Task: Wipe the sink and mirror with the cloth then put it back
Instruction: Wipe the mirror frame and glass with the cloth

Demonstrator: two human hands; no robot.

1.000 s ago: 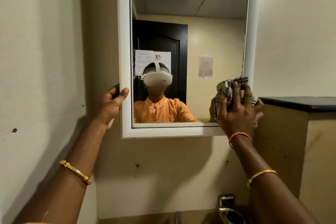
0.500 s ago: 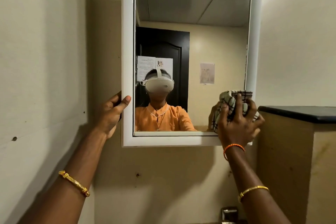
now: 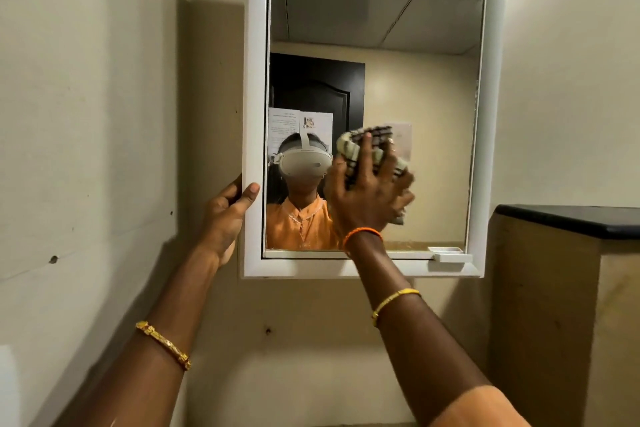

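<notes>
- Mirror [image 3: 398,28]: wall-mounted in a white frame [image 3: 256,80]. Upper glass is unobstructed; a dark-topped cabinet [image 3: 568,222] stands near the right edge.
- Right hand [image 3: 367,198]: fingers spread, pressing the checked cloth [image 3: 363,146] against the lower-centre glass. Step in hand: mirror wiping.
- Left hand [image 3: 225,215]: fingers curled around the frame's left edge, bracing it.
- Next move likely requires strokes toward the upper corners.
</notes>
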